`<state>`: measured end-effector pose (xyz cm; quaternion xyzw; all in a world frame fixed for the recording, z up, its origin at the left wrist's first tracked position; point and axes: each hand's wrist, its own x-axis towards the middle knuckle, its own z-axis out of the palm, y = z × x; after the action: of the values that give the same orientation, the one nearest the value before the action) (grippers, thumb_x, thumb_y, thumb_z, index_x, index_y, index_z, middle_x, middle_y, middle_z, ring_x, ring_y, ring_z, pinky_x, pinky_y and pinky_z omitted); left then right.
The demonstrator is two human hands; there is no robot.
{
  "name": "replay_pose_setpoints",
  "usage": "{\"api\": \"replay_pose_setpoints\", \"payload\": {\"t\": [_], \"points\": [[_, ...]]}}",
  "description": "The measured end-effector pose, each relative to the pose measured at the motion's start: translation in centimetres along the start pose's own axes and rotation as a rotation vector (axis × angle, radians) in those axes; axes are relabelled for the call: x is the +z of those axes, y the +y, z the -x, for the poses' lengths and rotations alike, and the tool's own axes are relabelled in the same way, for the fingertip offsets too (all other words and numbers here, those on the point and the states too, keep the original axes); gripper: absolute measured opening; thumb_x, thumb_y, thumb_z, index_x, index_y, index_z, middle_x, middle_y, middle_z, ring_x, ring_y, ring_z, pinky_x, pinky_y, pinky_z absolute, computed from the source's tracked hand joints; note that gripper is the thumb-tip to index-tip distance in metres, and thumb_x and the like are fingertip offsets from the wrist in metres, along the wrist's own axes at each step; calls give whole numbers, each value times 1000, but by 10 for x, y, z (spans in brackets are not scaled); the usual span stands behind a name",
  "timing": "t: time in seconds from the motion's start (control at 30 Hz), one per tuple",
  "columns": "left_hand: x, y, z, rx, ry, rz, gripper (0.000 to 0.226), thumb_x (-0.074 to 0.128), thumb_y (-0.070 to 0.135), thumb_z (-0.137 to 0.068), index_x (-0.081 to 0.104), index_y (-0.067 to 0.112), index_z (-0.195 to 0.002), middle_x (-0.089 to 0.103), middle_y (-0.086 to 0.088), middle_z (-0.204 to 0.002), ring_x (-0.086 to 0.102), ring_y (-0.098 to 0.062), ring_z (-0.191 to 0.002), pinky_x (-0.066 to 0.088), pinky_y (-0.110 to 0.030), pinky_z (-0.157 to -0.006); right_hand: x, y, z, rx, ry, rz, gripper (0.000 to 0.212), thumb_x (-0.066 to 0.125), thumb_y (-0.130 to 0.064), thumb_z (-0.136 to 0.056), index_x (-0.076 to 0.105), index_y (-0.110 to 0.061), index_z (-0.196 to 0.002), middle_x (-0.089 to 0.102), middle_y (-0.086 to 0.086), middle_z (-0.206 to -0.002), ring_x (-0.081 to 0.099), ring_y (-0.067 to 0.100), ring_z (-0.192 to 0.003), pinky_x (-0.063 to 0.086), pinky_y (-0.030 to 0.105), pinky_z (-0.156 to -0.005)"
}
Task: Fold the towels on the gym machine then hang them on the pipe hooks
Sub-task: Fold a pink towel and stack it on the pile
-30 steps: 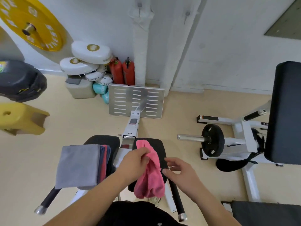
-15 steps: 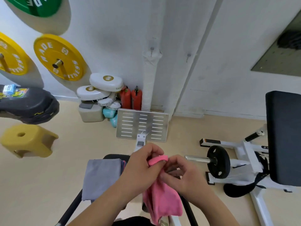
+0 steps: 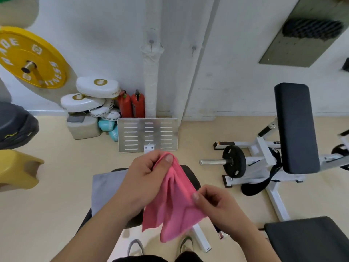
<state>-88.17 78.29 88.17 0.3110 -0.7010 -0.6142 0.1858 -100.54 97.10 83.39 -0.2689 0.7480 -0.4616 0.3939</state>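
Pink towel: the pink towel (image 3: pixel 175 201) is held up in the air over the right-hand seat pad (image 3: pixel 190 174) of the gym machine, hanging loose in soft folds with its lower corners dangling free.
Left hand: the left hand (image 3: pixel 145 180) pinches the towel's top corner, thumb pressed on the cloth and the fingers curled behind it.
Right hand: the right hand (image 3: pixel 217 207) pinches the towel's right edge lower down, thumb on top and the other fingers tucked under.
Grey towel: a grey towel (image 3: pixel 105 188) lies flat on the machine's left pad, draped over its left edge, partly hidden by the left forearm.
Footplate: the machine's slotted steel footplate (image 3: pixel 148 135) stands at its far end, close to the wall.
Pipe and hooks: a white-wrapped pipe (image 3: pixel 151 80) runs up the wall behind the footplate; one hook (image 3: pixel 151 42) sits above the wrapping, a second hook (image 3: pixel 194 48) just to its right, both bare.
Around: two red extinguishers (image 3: pixel 131 104) stand left of the pipe, a yellow weight plate (image 3: pixel 32 57) hangs on the wall, and a black bench pad (image 3: pixel 294 127) stands well off to the right.
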Motion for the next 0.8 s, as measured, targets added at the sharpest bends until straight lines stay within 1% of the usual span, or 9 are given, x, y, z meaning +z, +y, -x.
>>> {"api": "replay_pose_setpoints", "payload": {"t": [0.1, 0.2, 0.27, 0.33, 0.43, 0.5, 0.6, 0.7, 0.8], "points": [[-2, 9, 0, 59, 181, 17, 21, 59, 26, -102, 76, 27, -90, 75, 7, -81, 64, -2, -75, 48, -19, -71, -20, 18, 19, 57, 6, 18, 26, 70, -25, -96, 67, -9, -76, 55, -4, -62, 48, 10, -59, 38, 24, -58], [1, 19, 1, 108, 252, -78, 20, 66, 19, -98, 78, 31, -88, 77, 11, -84, 65, 4, -75, 49, -14, -72, -49, 24, 33, 11, 150, -23, 22, 66, -14, -98, 72, -18, -76, 60, 0, -66, 53, 13, -66, 41, 31, -64], [21, 27, 11, 113, 157, -149, 22, 69, 15, -95, 79, 33, -88, 78, 16, -84, 68, 5, -81, 50, -11, -76, -68, 20, 40, -64, 257, -9, 23, 66, -12, -97, 74, -22, -78, 65, 0, -69, 56, 8, -67, 44, 22, -64], [48, 28, 27, 130, -32, -197, 22, 68, 15, -95, 80, 34, -94, 78, 17, -90, 69, 2, -88, 51, -16, -81, -76, 14, 42, -119, 262, 7, 20, 68, -12, -95, 76, -25, -82, 71, -5, -74, 62, 5, -71, 47, 17, -65], [111, 29, 50, 193, -302, -292, 24, 62, 18, -101, 76, 37, -106, 70, 12, -96, 65, -5, -96, 47, -15, -85, -98, 12, 54, -200, 183, 149, 20, 68, -13, -96, 78, -30, -90, 74, -8, -87, 69, 10, -84, 55, 26, -76], [147, 29, 60, 292, -258, -307, 27, 64, 12, -99, 77, 35, -105, 67, 8, -91, 66, -11, -93, 48, -13, -81, -117, 14, 64, -247, 130, 184, 25, 65, -7, -96, 77, -29, -93, 75, -6, -90, 70, 14, -88, 55, 27, -80], [178, 32, 72, 209, -109, -195, 34, 69, 4, -93, 75, 33, -110, 72, 10, -87, 70, -5, -84, 49, -8, -73, -142, 21, 83, -269, 41, 277, 25, 63, -8, -97, 75, -29, -90, 71, -8, -89, 66, 13, -89, 50, 18, -78], [194, 27, 82, 178, -264, -273, 39, 65, 11, -97, 67, 42, -122, 65, 20, -96, 64, 2, -97, 45, -8, -83, -160, 30, 98, -309, 5, 365, 23, 64, -12, -95, 73, -32, -88, 65, -8, -87, 64, 13, -89, 50, 23, -78], [203, 21, 91, 222, -305, -415, 25, 65, 18, -97, 72, 39, -109, 61, 19, -94, 61, -2, -98, 42, -9, -81, -169, 37, 105, -354, 12, 402, 20, 66, -14, -94, 74, -32, -89, 65, -9, -83, 63, 12, -89, 48, 20, -77]]}}
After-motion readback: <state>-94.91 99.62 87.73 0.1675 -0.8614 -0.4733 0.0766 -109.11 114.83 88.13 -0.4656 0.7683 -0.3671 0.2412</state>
